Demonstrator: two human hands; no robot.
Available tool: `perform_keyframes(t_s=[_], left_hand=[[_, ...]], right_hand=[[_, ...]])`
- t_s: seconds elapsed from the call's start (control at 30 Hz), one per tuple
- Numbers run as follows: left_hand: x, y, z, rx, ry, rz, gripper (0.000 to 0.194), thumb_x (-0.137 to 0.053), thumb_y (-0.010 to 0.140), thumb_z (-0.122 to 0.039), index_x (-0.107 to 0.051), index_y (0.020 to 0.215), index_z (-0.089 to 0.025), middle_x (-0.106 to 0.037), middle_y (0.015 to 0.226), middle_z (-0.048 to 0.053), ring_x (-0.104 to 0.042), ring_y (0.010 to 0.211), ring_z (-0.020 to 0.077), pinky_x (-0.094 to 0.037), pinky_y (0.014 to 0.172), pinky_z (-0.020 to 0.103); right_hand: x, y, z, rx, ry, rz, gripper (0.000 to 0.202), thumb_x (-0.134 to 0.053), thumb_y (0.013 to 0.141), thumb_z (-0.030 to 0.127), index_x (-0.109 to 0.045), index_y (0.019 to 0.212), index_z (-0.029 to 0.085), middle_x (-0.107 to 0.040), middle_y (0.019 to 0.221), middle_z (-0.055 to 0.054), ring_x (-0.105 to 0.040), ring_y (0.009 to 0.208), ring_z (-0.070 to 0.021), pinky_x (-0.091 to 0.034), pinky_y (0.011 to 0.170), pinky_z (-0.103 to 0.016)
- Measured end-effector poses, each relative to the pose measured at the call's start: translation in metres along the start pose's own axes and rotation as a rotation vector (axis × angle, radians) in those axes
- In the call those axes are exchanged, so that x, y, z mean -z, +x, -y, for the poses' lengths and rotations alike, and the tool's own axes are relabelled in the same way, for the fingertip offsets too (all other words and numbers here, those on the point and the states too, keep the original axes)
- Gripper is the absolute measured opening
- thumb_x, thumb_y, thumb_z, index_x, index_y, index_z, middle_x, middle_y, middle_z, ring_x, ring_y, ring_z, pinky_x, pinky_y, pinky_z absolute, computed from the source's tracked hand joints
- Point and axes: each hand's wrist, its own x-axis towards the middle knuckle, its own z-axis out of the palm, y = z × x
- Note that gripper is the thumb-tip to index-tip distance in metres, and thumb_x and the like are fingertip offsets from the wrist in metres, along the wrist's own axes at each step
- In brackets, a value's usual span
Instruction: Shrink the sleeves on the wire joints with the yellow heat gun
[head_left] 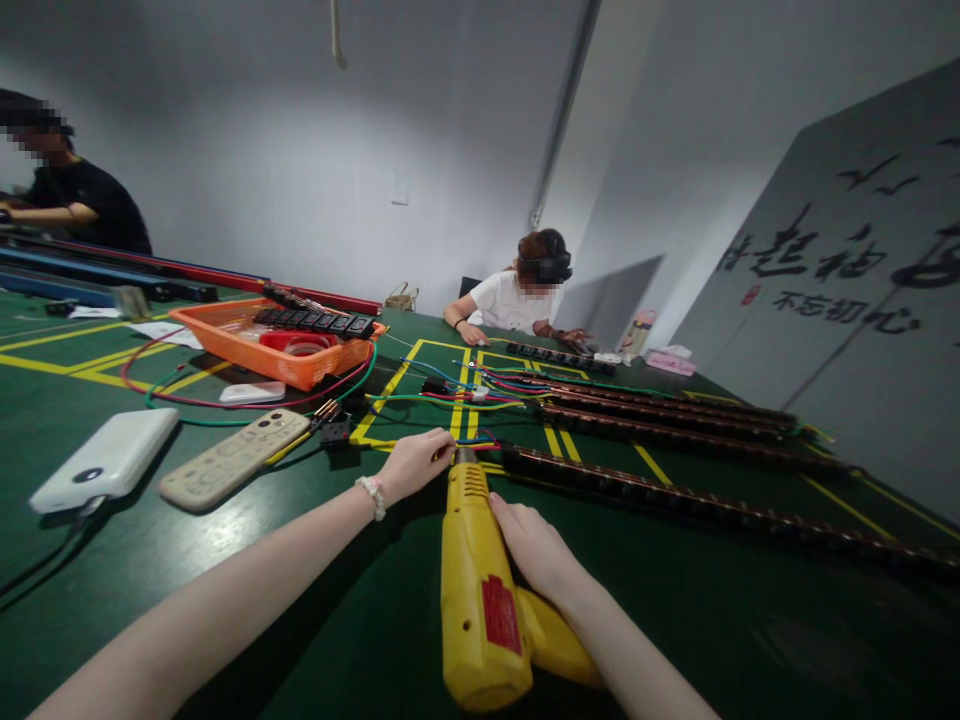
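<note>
A yellow heat gun point(480, 580) with a red label lies in front of me, its metal nozzle pointing away. My right hand point(529, 540) grips it from the right side; part of the handle disappears beneath my wrist. Just left of the nozzle, my left hand point(420, 462) is closed in a pinch on thin coloured wires point(480, 440). Its fingertips are partly hidden. Those wires lead right to a long dark strip point(675, 500) with coppery edges. On the left, a yellow wire runs toward a small black connector block point(335, 430).
More long strips point(652, 415) with coloured wires lie beyond my hands. Left stand an orange basket point(277, 365) of black parts, a beige phone point(236, 460) and a white power bank point(109, 460). One person point(510, 295) sits across the green table, another point(82, 200) far left.
</note>
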Motion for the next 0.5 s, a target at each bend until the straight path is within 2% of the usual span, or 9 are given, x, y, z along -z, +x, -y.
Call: perform_keyframes(t_s=[0.27, 0.5], left_hand=[[-0.0037, 0.0000, 0.0046, 0.018, 0.007, 0.065, 0.014, -0.041, 0.085, -0.024, -0.055, 0.089, -0.021, -0.061, 0.085, 0.000, -0.058, 0.073, 0.0125, -0.040, 0.061, 0.021], [-0.0053, -0.0007, 0.0056, -0.086, 0.016, 0.089, 0.023, -0.037, 0.089, -0.029, -0.058, 0.096, -0.023, -0.062, 0.093, 0.002, -0.059, 0.082, 0.0135, -0.043, 0.066, 0.022]], right_hand=[[0.0001, -0.0018, -0.0003, -0.013, -0.043, -0.030, 0.066, -0.013, 0.087, 0.058, -0.063, 0.085, 0.015, -0.063, 0.090, -0.012, -0.057, 0.083, -0.0227, -0.036, 0.070, -0.031], [0.0073, 0.0012, -0.0082, -0.057, 0.022, -0.032, 0.061, -0.020, 0.086, 0.058, -0.063, 0.084, 0.015, -0.064, 0.089, -0.010, -0.057, 0.081, -0.0219, -0.036, 0.069, -0.030]])
